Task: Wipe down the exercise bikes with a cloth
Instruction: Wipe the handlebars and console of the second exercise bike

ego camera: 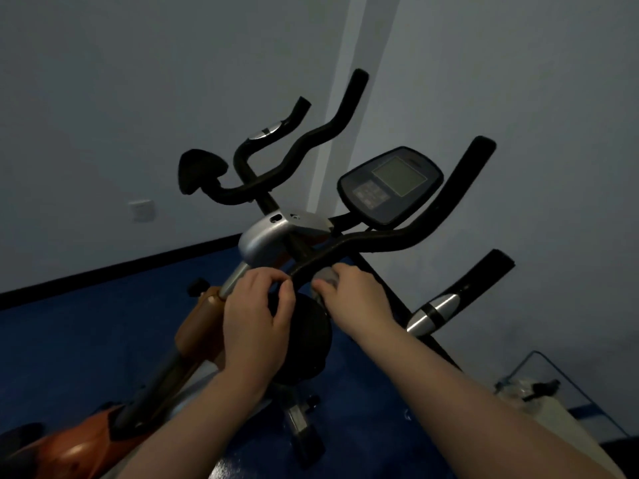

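Nearest the camera, two bare forearms reach up from the bottom edge toward the handlebar of the exercise bike point(262, 236). The left hand point(257, 316) has its fingers curled, thumb and forefinger meeting in a pinch beside the black padded bar; whether they hold anything I cannot tell. The right hand point(352, 299) grips a small grey cloth point(326, 276), bunched and soft-looking, pressed against the underside of the near handlebar bar point(345, 242), just beside the left hand. Under both hands sits a round black knob or disc point(307, 337), matte. Below and left, the bike's frame point(200, 326) is glossy orange-brown, running down toward the lower left corner over blue floor point(86, 340), which lies open to the left. A silver moulded bracket point(266, 233) joins the bars; beyond it the foam-covered black horns curve upward, with chrome sensor bands point(435, 311) on the right grip. Farther back, a dark oval console point(390, 184) with a pale square screen tilts toward the camera. Behind stands a plain pale wall point(138, 81) with a black skirting strip and a white socket plate point(141, 210).
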Demonstrator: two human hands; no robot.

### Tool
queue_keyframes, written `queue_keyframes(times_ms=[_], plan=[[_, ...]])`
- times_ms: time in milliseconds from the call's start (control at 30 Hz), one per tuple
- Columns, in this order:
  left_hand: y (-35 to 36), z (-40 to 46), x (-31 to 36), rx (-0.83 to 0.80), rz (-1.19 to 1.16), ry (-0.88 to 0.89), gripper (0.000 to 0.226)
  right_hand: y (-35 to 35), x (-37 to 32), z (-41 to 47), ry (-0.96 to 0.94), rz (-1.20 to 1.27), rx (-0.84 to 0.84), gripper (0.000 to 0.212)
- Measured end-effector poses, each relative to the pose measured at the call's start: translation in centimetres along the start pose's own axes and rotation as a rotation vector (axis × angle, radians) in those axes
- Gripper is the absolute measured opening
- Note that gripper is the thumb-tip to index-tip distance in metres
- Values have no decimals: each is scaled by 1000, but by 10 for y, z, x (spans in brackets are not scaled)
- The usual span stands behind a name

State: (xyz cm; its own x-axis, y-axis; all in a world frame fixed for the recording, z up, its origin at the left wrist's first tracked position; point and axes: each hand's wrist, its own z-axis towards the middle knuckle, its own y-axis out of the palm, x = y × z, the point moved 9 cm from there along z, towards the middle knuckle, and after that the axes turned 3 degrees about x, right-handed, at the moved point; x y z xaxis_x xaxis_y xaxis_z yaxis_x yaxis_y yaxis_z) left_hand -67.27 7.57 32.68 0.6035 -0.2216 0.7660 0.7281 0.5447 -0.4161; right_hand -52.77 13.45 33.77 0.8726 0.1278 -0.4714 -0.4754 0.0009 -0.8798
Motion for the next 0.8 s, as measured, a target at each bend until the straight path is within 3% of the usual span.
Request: queue_keyframes(times_ms=[200, 333, 433, 533, 667, 800], plan=[[12, 3, 38, -60, 129, 170, 18, -16, 10, -64, -367, -199, 58, 44], [40, 10, 74, -182, 23, 262, 18, -47, 24, -89, -664, -392, -30, 40], [59, 12, 86, -303, 13, 292, 17, -87, 52, -84, -603, -291, 160, 34], [70, 9, 80, -371, 112, 290, 15, -71, 54, -90, -448, -129, 420, 18], [72, 6, 76, -399, 173, 288, 16, -59, 44, -91, -708, -262, 449, 17], [72, 5, 76, -422, 227, 274, 18, -124, 81, -69, -558, -316, 682, 13]])
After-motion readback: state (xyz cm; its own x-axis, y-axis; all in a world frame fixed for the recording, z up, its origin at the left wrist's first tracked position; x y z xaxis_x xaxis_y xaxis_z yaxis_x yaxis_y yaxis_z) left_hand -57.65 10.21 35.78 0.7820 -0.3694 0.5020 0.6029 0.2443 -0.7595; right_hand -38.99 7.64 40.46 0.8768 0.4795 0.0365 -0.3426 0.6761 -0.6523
